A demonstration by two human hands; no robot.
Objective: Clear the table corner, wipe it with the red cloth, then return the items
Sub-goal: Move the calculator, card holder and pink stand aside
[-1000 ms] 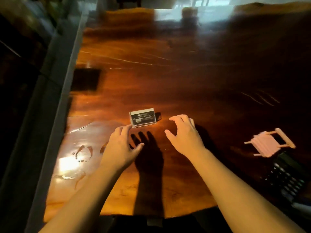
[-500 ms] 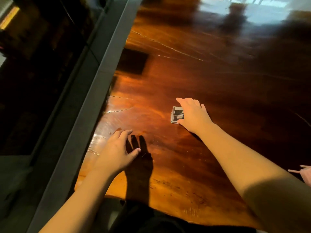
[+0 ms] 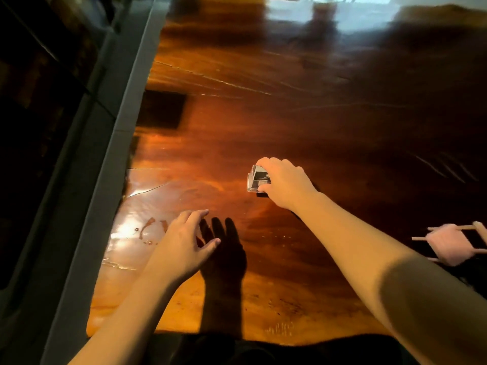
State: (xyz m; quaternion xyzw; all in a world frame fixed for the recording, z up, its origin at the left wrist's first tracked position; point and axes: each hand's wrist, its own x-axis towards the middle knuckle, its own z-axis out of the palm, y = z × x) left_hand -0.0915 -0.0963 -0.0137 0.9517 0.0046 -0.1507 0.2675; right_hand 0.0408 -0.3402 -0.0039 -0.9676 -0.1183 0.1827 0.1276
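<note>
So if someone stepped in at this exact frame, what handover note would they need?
Right hand: closed around the small clear box, which looks tilted up off the wooden table.
Left hand: open, empty, hovering over the shiny wet-looking patch near the table's left edge.
Pink item with wooden sticks lies at the right edge of view.
Red cloth: not in view.
Done: cannot tell from this frame whether the wiping has happened.
Left: place or move the box, depending on the stage; confirm the wet patch gets wiped.
</note>
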